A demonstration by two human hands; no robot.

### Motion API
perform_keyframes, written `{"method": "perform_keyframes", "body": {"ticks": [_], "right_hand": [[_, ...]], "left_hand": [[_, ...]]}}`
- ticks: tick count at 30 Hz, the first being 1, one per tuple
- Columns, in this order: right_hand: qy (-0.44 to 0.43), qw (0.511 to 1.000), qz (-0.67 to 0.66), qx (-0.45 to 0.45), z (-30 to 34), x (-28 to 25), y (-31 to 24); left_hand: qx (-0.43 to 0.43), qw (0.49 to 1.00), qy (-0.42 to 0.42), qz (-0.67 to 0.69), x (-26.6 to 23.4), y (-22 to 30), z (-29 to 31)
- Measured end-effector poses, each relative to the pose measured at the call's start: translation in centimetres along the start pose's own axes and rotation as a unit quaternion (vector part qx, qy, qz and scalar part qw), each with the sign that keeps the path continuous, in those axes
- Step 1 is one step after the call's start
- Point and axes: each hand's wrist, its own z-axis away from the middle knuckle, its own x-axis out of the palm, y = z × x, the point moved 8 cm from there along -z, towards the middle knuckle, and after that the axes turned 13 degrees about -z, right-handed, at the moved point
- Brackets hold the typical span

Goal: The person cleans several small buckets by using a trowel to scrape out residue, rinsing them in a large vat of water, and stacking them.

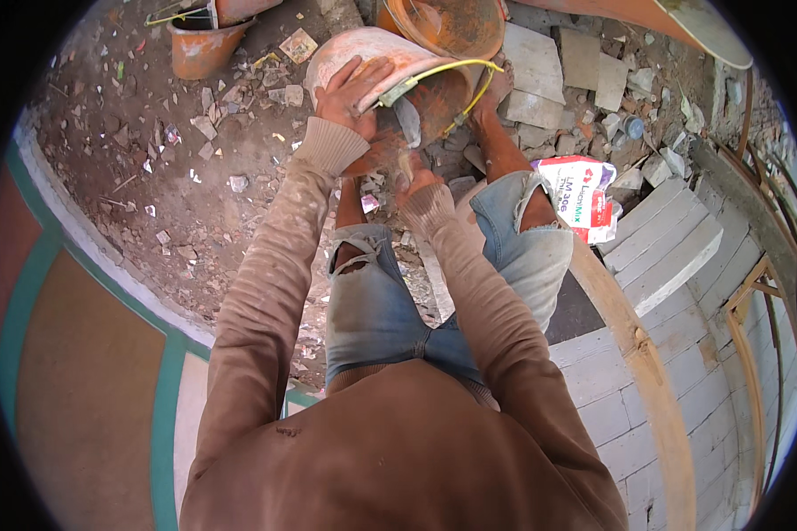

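Note:
A dusty orange bucket [425, 60] lies tilted on the ground in front of me, its mouth turned toward me and to the right. A yellow cord handle [480, 93] loops across the opening. My left hand [350, 96] grips the bucket's outer left side near the rim, fingers spread along the wall. Lower down, my right hand [413, 177] is closed round the handle of a trowel [407, 122]. Its grey blade reaches up into the bucket's mouth. The bucket's inside is shadowed, so what it contains I cannot make out.
Behind stands another orange bucket [447, 26]; more buckets [208, 49] are at the far left. Rubble and broken tiles [533, 66] litter the ground. To the right lie a white and red bag [580, 196], stacked pale blocks [669, 239] and a wooden beam [633, 336].

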Motion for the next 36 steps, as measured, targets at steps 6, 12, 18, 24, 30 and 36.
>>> {"method": "perform_keyframes", "body": {"ticks": [6, 12, 18, 24, 30, 36], "right_hand": [[0.000, 0.997, -0.003, -0.072, -1.2, 2.2, -1.0], [-0.098, 0.995, -0.022, 0.020, -0.6, 4.4, -1.5], [-0.043, 0.996, 0.074, -0.015, -0.3, 0.8, -2.7], [0.062, 0.998, -0.015, -0.020, -3.1, -2.5, -3.6], [-0.057, 0.988, 0.124, -0.069, -4.2, -1.1, -5.6], [0.058, 0.950, 0.273, -0.143, -2.3, -4.8, -9.5]], "left_hand": [[0.010, 0.997, -0.001, -0.075, 0.8, 1.9, 1.1], [0.007, 0.997, 0.060, -0.039, 0.6, 1.5, 1.7], [-0.031, 0.999, 0.011, -0.034, -1.7, -0.9, -1.3], [-0.197, 0.947, 0.175, -0.186, -4.9, -4.2, 5.0], [-0.360, 0.916, 0.169, 0.045, -0.2, -11.3, 12.2], [-0.209, 0.963, 0.142, -0.090, -7.5, -7.1, 3.7]]}}
